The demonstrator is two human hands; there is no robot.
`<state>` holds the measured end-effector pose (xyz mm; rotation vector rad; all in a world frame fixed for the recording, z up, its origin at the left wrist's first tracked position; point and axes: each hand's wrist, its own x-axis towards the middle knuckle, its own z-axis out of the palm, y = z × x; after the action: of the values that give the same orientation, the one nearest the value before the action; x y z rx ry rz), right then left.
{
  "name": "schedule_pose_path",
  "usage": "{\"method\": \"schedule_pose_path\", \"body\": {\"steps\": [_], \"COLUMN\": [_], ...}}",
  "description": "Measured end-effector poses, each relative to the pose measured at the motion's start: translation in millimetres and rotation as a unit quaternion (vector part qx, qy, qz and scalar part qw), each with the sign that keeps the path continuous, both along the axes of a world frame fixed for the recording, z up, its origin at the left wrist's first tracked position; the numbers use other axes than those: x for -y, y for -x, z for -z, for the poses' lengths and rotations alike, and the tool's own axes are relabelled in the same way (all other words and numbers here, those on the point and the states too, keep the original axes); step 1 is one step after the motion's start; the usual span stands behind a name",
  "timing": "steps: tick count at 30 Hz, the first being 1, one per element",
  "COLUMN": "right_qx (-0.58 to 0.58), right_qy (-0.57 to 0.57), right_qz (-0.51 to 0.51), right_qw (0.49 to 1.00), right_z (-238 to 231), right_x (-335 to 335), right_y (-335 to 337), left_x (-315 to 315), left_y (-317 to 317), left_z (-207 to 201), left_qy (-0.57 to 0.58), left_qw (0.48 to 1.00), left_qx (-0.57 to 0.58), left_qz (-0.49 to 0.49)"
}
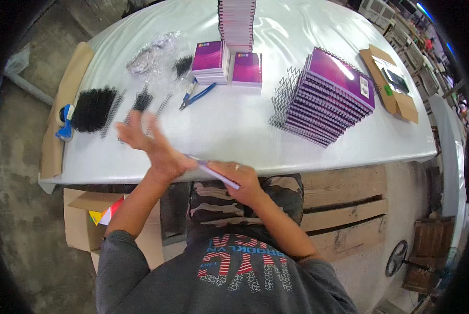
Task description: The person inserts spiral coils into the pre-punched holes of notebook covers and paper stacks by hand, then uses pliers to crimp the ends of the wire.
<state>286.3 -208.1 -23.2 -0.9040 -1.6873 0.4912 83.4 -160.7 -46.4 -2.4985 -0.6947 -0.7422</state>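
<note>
At the front edge of the table, my right hand [242,180] is closed around a thin book block [218,175], seen edge-on with its pale page edges showing. My left hand [161,152] has its fingers spread, slightly blurred, and its palm's heel is at the far end of the block. Beyond the left hand lie loose black spiral coils [143,99] and blue-handled pliers [199,97]. A thicker bundle of black coils [94,109] rests farther left. To the right leans a tall stack of purple spiral-bound notebooks [328,94].
Unbound purple-covered blocks [208,56] and a tall pile [236,23] stand at the back. Clear plastic wrap [153,55], a blue tape dispenser [65,123] and an opened cardboard piece [402,104] lie on the white-covered table [218,136]. An open carton [80,230] sits below left.
</note>
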Motion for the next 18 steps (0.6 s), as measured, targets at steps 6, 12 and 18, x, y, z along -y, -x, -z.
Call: {"method": "schedule_pose_path", "body": {"steps": [6,12,18], "right_qx": [0.009,-0.007,-0.027], "right_qy": [-0.019,-0.011,-0.028], "right_qz": [0.058,0.027,0.008], "right_qw": [0.998,1.000,0.999], "right_z": [3.9,11.2,10.0], "right_x": [0.7,-1.4,5.3], "right_y": [-4.2,5.8,14.8], "left_x": [9.4,-25.6,-38.7], "left_y": [-3.4,-15.7,-8.5], "left_z": [11.5,-0.8,-4.0], "left_qy": [0.051,0.138,-0.155], "left_qw": [0.986,0.986,0.973], "left_qx": [-0.078,0.093,0.093], "left_qz": [0.135,-0.018,0.146]}}
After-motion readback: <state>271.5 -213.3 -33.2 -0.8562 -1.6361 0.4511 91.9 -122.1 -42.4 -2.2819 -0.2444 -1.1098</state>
